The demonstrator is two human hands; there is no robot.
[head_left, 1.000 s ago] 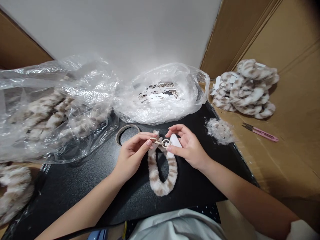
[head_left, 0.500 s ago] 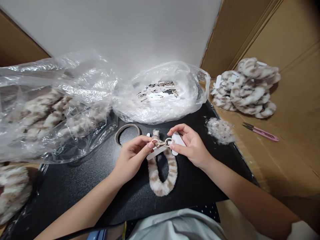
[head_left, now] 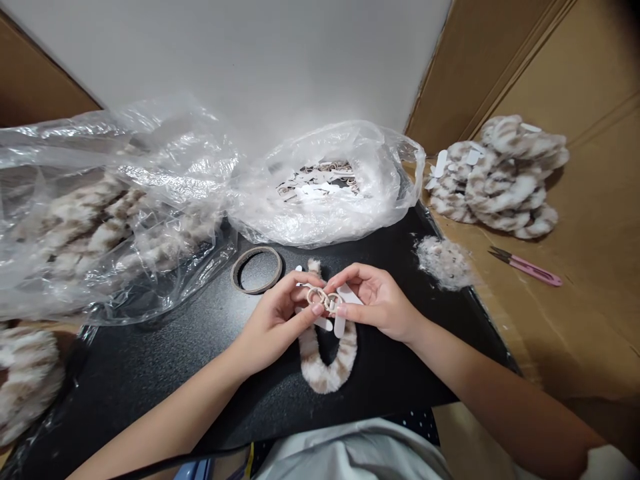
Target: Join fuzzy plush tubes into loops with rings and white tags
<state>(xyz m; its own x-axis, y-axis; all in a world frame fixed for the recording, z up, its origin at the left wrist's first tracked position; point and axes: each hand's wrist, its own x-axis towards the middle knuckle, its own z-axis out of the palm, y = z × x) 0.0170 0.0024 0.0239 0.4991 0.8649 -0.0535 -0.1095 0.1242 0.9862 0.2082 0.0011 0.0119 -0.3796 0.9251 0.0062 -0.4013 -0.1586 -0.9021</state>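
Two linked beige metal clasps (head_left: 325, 301) with white tabs are pinched between my hands above the black table. My left hand (head_left: 280, 313) is closed on the left clasp, thumb in front. My right hand (head_left: 377, 303) grips the right clasp, with a white tab (head_left: 349, 293) under its fingers. Beneath them a brown-and-white fluffy strap (head_left: 327, 377) lies in a U shape, its upper part partly hidden by my hands and the tabs.
Around the black table (head_left: 200, 380) are a tape ring (head_left: 257, 270), a bag of clasps (head_left: 320, 223), a bag of fluffy straps (head_left: 85, 220), fluff (head_left: 444, 261), pink snips (head_left: 535, 270) and a strap pile (head_left: 515, 180) on cardboard.
My hands have drawn closer together and the two clasps now sit side by side, slightly lower. The tabs have tilted downward. The whole view has shifted a little.
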